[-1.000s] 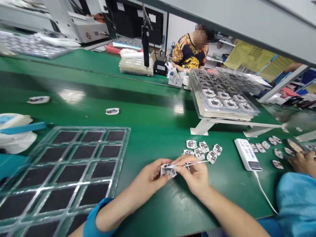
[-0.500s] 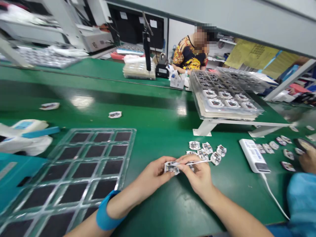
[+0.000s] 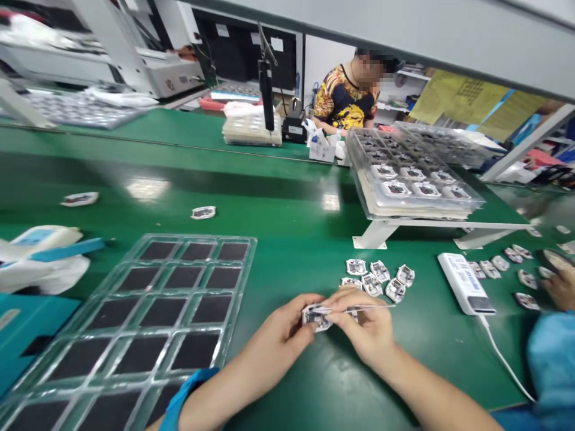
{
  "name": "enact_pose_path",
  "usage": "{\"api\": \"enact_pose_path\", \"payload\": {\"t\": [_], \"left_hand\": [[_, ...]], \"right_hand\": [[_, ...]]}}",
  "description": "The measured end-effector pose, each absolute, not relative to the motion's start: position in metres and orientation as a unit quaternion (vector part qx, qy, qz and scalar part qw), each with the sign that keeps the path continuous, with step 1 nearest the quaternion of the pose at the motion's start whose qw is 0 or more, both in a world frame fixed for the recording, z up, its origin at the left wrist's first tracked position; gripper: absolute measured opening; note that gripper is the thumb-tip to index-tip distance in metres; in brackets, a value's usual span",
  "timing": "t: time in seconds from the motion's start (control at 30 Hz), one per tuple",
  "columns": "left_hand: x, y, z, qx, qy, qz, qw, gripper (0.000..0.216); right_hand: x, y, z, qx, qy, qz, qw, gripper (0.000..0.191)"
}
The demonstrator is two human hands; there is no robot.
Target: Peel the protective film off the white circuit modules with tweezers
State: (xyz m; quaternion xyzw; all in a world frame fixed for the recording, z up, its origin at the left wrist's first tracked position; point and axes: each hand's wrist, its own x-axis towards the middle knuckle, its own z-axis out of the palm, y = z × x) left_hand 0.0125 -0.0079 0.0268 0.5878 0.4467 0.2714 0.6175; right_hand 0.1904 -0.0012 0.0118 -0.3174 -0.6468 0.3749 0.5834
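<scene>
Over the green table, my left hand (image 3: 285,332) is closed on a small white-framed electronic module (image 3: 318,319), thumb and fingers at its edges. My right hand (image 3: 368,329) pinches a thin white stick-like tool (image 3: 380,307), whose near end lies over the module. Whether it is tweezers or a plain stick I cannot tell. Part of another white module (image 3: 353,313) shows under my right fingers; how it is held is hidden. Just beyond my hands lies a loose group of similar modules (image 3: 372,284).
A clear tray (image 3: 249,263) with dark-bottomed compartments lies at left, beside a teal box (image 3: 33,335). Stacked trays of modules (image 3: 417,200) rest on a white-legged stand (image 3: 371,234). At right are a white device (image 3: 465,284) with a cable and a co-worker's hand (image 3: 561,287).
My hands have shifted slightly down with the module, and the stick now lies at a flatter angle. The view has moved a little; the person opposite has leaned their head.
</scene>
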Motion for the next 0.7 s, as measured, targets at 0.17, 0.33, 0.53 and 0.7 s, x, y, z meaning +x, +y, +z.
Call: {"api": "enact_pose_path", "payload": {"t": [0.17,0.33,0.53,0.7], "left_hand": [[0.013,-0.006,0.025,0.569,0.441,0.292,0.629,0.036],[0.012,-0.002,0.036,0.538,0.467,0.293,0.638,0.033],[0.012,-0.004,0.044,0.499,0.513,0.298,0.632,0.033],[-0.019,-0.027,0.041,0.525,0.535,0.37,0.548,0.035]], "right_hand": [[0.185,-0.001,0.012,-0.3,-0.682,0.329,0.581,0.005],[0.187,0.0,0.011,-0.325,-0.647,0.355,0.592,0.005],[0.192,-0.004,0.012,-0.379,-0.529,0.465,0.601,0.011],[0.198,-0.001,0.007,-0.393,-0.531,0.448,0.602,0.015]]}}
